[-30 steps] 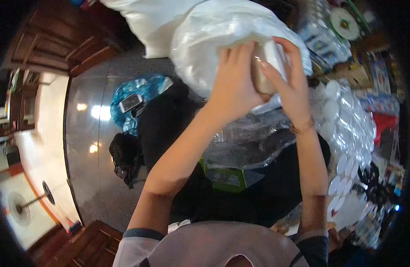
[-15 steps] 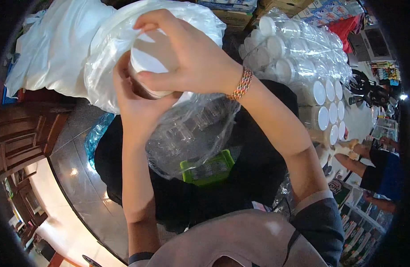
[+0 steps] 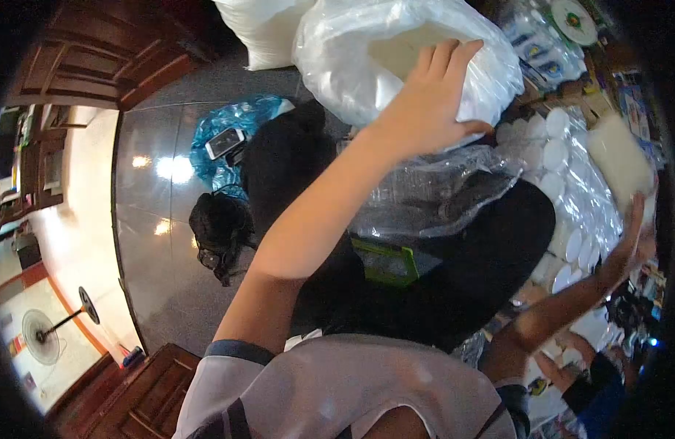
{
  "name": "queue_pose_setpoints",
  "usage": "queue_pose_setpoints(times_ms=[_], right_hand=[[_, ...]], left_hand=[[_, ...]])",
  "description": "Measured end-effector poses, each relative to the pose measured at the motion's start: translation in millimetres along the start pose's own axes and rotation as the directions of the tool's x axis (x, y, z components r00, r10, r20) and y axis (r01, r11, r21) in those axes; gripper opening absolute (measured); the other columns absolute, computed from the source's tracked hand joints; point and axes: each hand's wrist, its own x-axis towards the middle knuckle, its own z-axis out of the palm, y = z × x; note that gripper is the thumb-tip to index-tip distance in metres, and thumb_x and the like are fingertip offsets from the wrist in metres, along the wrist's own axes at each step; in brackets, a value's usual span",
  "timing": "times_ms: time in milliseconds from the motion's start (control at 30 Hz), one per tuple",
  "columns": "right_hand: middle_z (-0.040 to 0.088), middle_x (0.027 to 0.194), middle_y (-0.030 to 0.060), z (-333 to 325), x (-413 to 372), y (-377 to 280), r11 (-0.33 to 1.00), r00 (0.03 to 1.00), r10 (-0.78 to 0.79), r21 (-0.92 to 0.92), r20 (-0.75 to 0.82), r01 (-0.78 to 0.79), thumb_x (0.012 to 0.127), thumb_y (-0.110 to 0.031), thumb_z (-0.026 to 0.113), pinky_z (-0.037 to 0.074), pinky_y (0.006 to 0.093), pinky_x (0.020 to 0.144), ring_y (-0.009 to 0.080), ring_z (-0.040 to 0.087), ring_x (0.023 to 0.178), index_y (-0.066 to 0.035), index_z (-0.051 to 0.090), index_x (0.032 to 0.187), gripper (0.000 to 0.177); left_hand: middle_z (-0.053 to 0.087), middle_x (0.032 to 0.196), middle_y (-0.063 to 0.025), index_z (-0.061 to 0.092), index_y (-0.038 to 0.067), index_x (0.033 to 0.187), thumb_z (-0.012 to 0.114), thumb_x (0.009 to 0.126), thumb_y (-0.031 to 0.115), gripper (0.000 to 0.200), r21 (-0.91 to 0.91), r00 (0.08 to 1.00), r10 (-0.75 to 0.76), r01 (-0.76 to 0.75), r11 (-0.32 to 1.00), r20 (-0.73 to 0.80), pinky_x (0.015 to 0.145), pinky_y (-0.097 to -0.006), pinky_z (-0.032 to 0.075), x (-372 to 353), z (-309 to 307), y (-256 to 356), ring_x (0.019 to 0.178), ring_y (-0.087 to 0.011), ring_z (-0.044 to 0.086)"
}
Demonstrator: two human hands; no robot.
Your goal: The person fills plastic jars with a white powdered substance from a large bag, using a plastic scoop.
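Observation:
My left hand point(image 3: 438, 99) is over a large clear plastic bag point(image 3: 337, 58), its fingers stretched out and apart, with nothing in them. The bag stands gaping, and pale contents show inside it. Far out to the right, my right hand point(image 3: 636, 238) is at the lower end of a jar point(image 3: 619, 157) with pale cream contents, and seems to grip it. Motion blurs the jar, and part of the grip is hard to see. Beside the jar lie plastic-wrapped jars with white lids point(image 3: 556, 154). A clear plastic sack point(image 3: 433, 194) lies across my lap.
A green plastic item point(image 3: 385, 260) rests between my legs. A phone point(image 3: 225, 143) lies on a blue plastic bag point(image 3: 242, 113) on the tiled floor, near a black bag point(image 3: 219, 227). A white sack point(image 3: 268, 33) stands behind. Another person point(image 3: 594, 388) is at the lower right.
Both hands were around a white-lidded jar over the bag. My right hand has swung far right with a jar; my left has let go and spread its fingers. The view has turned.

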Motion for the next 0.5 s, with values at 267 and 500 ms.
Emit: queue_pose_setpoints(times_ms=[267, 500], right_hand=[[0.048, 0.134, 0.0216, -162.0, -195.6, -9.9, 0.752, 0.917, 0.373, -0.533, -0.140, -0.388, 0.082, -0.032, 0.077, 0.040, 0.0466, 0.102, 0.0358, 0.047, 0.123, -0.001, 0.045, 0.137, 0.070], [0.048, 0.133, 0.0201, -144.6, -324.0, 73.8, 0.576, 0.563, 0.789, -0.024, -0.246, -0.817, 0.082, -0.027, 0.077, 0.042, 0.0485, 0.096, 0.0355, 0.049, 0.120, -0.006, 0.040, 0.137, 0.070]], left_hand=[[0.053, 0.126, -0.0176, 0.052, 0.005, 0.127, 0.073, 0.079, 0.035, 0.061, 0.438, 0.861, -0.276, 0.071, 0.896, 0.427, 0.098, -0.0497, 0.043, -28.9, -10.7, -18.4, 0.122, -0.0367, 0.047], [0.058, 0.118, -0.0149, 0.058, 0.007, 0.115, 0.075, 0.076, 0.036, 0.052, 0.167, 0.711, -0.199, 0.115, 0.979, 0.674, 0.095, -0.0417, 0.045, -15.8, -15.3, -4.7, 0.114, -0.0317, 0.054]])
